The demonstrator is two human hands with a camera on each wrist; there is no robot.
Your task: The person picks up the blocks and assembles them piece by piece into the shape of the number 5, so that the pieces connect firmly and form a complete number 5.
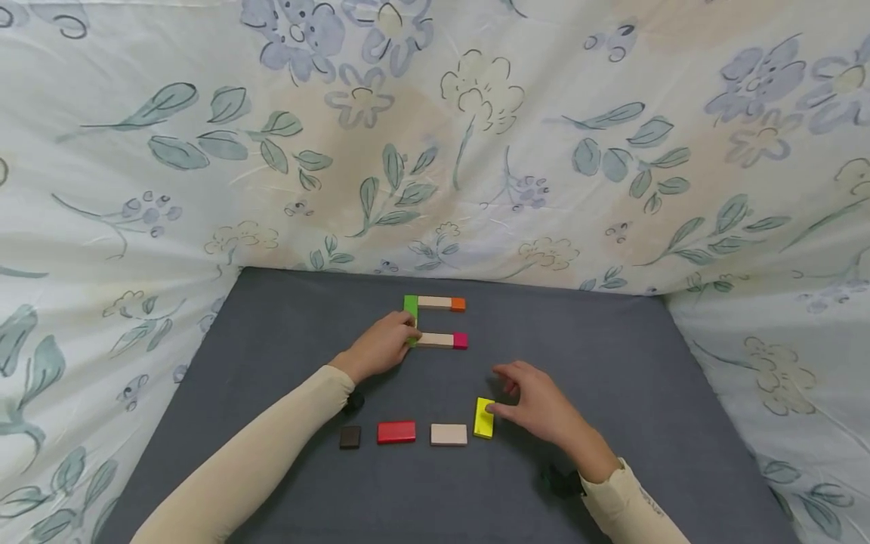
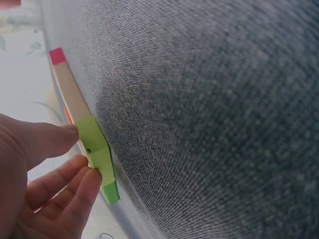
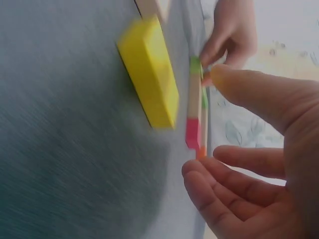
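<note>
My left hand [image 1: 382, 346] is at the green blocks [image 2: 92, 134] forming the upright left side of a bracket-like arrangement. Its thumb and fingertips pinch the green piece, partly hiding it in the head view. My right hand [image 1: 540, 404] hovers beside a yellow block [image 1: 484, 418], with thumb and fingers spread apart. In the head view the thumb tip overlaps that block's edge, but the right wrist view shows a gap between them. Two pale wood blocks reach right from the green side: the far one [image 1: 435, 303] meets an orange block [image 1: 458, 304], the near one [image 1: 436, 341] a pink block [image 1: 460, 341].
Closer to me, a dark brown block [image 1: 350, 437], a red block [image 1: 396, 432] and a pale block [image 1: 448, 434] lie in a row left of the yellow one. Grey cloth [image 1: 306, 491] covers the table. Floral curtains [image 1: 421, 151] hang behind and at both sides.
</note>
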